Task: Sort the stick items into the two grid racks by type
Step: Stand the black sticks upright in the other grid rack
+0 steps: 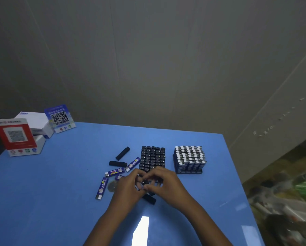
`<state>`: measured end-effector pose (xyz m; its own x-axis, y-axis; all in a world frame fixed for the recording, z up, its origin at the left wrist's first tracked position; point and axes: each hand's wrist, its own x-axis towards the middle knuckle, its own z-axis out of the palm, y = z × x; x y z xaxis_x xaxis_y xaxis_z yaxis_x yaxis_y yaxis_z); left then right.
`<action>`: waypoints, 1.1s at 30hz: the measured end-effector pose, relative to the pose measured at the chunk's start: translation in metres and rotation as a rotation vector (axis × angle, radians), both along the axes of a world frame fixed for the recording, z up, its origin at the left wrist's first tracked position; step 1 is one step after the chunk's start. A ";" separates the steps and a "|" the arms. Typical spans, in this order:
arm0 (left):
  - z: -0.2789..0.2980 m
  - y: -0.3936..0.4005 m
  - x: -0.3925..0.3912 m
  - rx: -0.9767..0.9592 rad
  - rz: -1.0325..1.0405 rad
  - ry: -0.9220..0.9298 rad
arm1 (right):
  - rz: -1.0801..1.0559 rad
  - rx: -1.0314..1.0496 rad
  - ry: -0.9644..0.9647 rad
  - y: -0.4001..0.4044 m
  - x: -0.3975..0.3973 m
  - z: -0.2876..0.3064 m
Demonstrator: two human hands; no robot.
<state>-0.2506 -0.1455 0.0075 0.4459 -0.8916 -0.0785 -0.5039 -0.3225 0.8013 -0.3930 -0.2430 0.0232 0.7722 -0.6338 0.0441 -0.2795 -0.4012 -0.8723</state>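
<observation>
Black stick (149, 198) btwn both hands' grips, L hand (129, 186) & R hand (163, 183).

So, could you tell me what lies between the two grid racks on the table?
In the head view, only bare blue table lies between the black rack and the blue-and-white rack.

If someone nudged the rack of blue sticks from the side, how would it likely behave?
The blue rack is packed with upright sticks on a flat dark base, so it would probably slide over the smooth blue table rather than tip. Fully loaded, it likely feels heavy for its size.
</observation>
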 end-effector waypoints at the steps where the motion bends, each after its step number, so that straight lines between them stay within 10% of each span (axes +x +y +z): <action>1: 0.001 -0.001 -0.002 0.007 -0.001 -0.014 | 0.006 -0.017 0.010 0.000 -0.001 -0.001; 10: -0.002 0.006 0.009 0.004 0.000 -0.017 | -0.032 -0.136 0.076 -0.013 -0.006 -0.010; 19: 0.002 0.018 0.050 0.106 -0.005 -0.485 | -0.164 -0.149 0.262 -0.029 0.001 -0.020; 33: -0.020 0.037 0.068 0.120 0.055 -0.489 | -0.070 -0.358 0.463 -0.026 0.030 -0.044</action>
<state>-0.1826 -0.1085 -0.0129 0.5019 -0.8634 0.0508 -0.7908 -0.4343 0.4313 -0.3627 -0.2692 -0.0211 0.7191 -0.6916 -0.0674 -0.6354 -0.6153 -0.4665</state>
